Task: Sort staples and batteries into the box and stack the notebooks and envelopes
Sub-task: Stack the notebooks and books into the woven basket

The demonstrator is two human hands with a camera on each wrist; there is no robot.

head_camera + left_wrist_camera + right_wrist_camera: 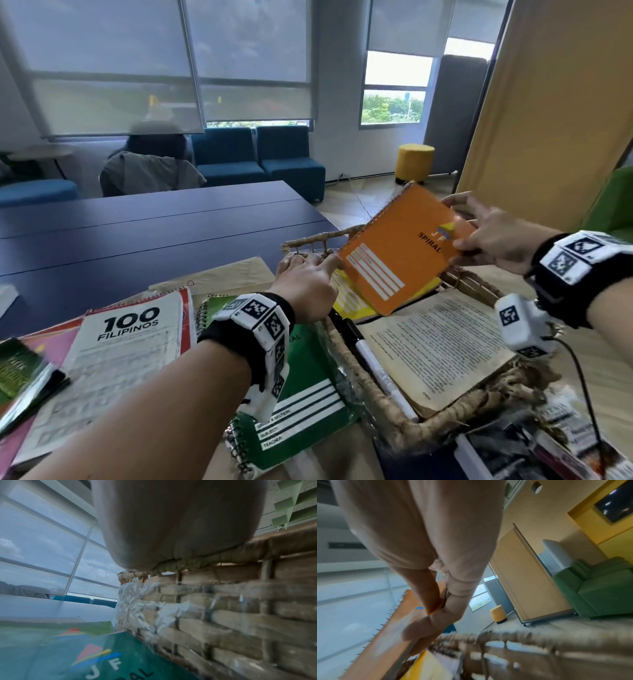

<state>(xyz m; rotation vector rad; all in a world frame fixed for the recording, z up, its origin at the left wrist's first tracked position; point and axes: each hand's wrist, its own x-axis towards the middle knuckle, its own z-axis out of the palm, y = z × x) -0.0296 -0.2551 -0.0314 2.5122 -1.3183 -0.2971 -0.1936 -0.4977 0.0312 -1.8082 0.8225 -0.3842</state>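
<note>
My right hand [474, 236] pinches the right edge of an orange spiral notebook [394, 253], thumb on the cover and fingers under it. The notebook tilts above a woven basket [445, 425]. In the right wrist view the same hand [433, 612] grips the orange notebook [390, 635] over the basket rim [522, 635]. My left hand [308, 274] rests on the basket's far left rim, its index finger touching the notebook's lower corner. A yellow notebook [349, 301] lies in the basket under the orange one. A green spiral notebook [308, 387] lies on the table below my left wrist.
An open printed book [435, 346] and a marker [370, 359] lie in the basket. A "100 Filipinos" book [126, 342] lies at the left and a brown envelope [222, 274] beyond it. The dark blue table [137, 233] stretches behind. Crinkled plastic [137, 601] covers the basket wall [240, 615].
</note>
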